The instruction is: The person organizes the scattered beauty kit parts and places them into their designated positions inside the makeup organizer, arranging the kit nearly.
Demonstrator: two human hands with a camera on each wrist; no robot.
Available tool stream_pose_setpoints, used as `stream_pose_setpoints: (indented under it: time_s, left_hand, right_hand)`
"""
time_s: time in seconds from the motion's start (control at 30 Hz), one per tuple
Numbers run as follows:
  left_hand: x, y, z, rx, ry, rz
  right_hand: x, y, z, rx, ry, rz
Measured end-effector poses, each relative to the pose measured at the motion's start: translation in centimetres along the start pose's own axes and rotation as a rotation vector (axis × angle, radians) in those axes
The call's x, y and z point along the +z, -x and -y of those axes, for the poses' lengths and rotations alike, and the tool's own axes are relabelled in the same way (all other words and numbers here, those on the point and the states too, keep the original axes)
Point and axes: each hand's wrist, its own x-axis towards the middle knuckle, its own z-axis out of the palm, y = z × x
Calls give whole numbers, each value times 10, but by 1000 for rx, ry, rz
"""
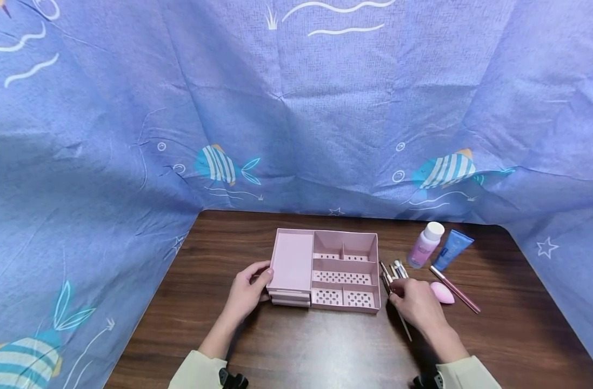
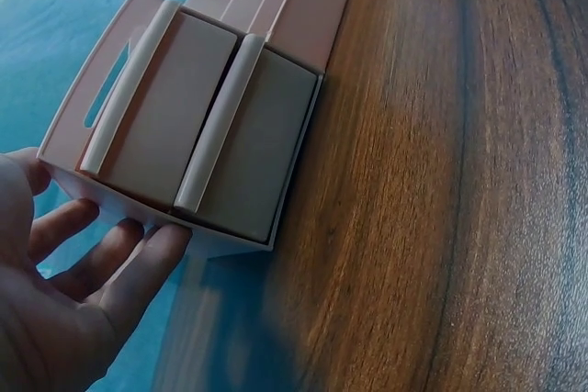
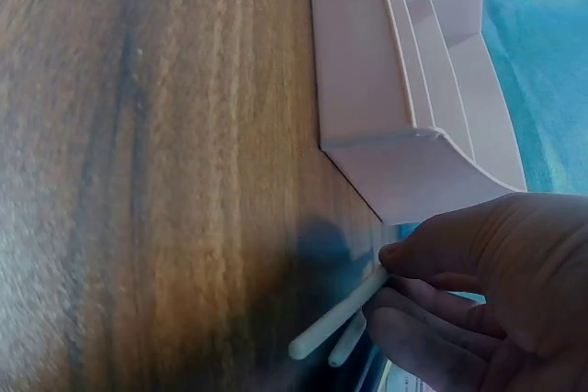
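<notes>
A pink cosmetics organizer [image 1: 290,262] stands on the table, with a flat-topped left part and open compartments on its right. My left hand [image 1: 245,292] touches its left side; in the left wrist view the fingers [image 2: 147,268] lie loosely along that wall beside two stacked drawers [image 2: 246,135]. To the right of the organizer, my right hand [image 1: 418,305] pinches a makeup brush by its pale handle [image 3: 335,316] between thumb and fingers. A second handle end [image 3: 347,341] shows just under it. Several makeup brushes [image 1: 399,267] lie beyond the fingers, partly hidden by the hand.
Right of the right hand lie a pink makeup sponge [image 1: 442,293] and a slim dark-pink tube [image 1: 457,290] with a silver end. A white-capped bottle [image 1: 424,248] and a blue squeeze tube [image 1: 453,250] are behind them. A blue fish-print cloth [image 1: 296,119] hangs behind the wooden table [image 1: 218,237].
</notes>
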Motion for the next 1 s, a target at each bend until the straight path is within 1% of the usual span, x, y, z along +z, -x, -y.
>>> stream_pose_setpoints:
  time_s: [0.27,0.4,0.53,0.8,1.0]
  left_hand:
    - [-1,2,-1,13,2,-1]
    - [-2,2,-3,15,5,3]
    - [-2,1,-2,15,3,2]
    - [0,1,0,25,-19,-17]
    - [-1,2,0,20,-8,-7]
  right_hand:
    - [-6,0,0,14,-33,-38]
    - [-12,0,4,44,-41,-58]
    - [-18,-2,8,55,-44,-86]
    - [-30,-6,8,41,-30,-116]
    - [-37,-10,12,16,-54,-135]
